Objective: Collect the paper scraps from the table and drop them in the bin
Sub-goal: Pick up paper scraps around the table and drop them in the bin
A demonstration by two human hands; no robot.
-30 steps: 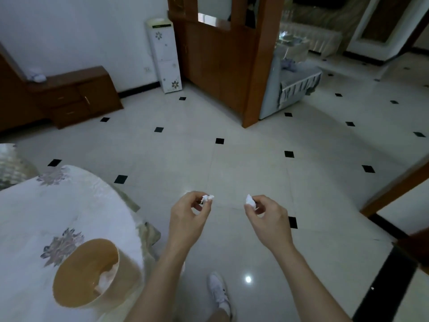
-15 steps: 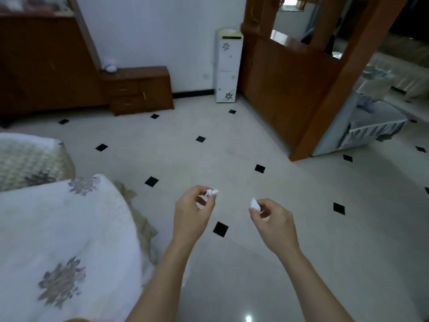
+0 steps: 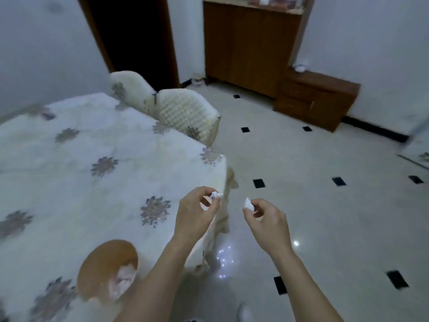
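- At the near corner of the table, just over its edge: left hand, fingers curled, thumb and forefinger pinching a small crumpled paper scrap; held in the air, clear of the cloth.
- Just right of it, above the floor: right hand, fingers likewise curled, pinching a second paper scrap at the fingertips; hands near each other, not touching.
- On the table by its near edge, left of the left forearm: round tan bin, mouth tipped toward the camera, crumpled white paper lying inside.
- Over the table: white tablecloth with grey-purple flower motifs, draped down at the corner.
- Against the far side of the table: two cream padded chairs, side by side.
- Along the far wall: tall brown wooden cabinet; low drawer unit beside it on the right, with a small pale item on top, too blurred to identify.
- Underfoot: pale glossy tiles with small black diamond insets.
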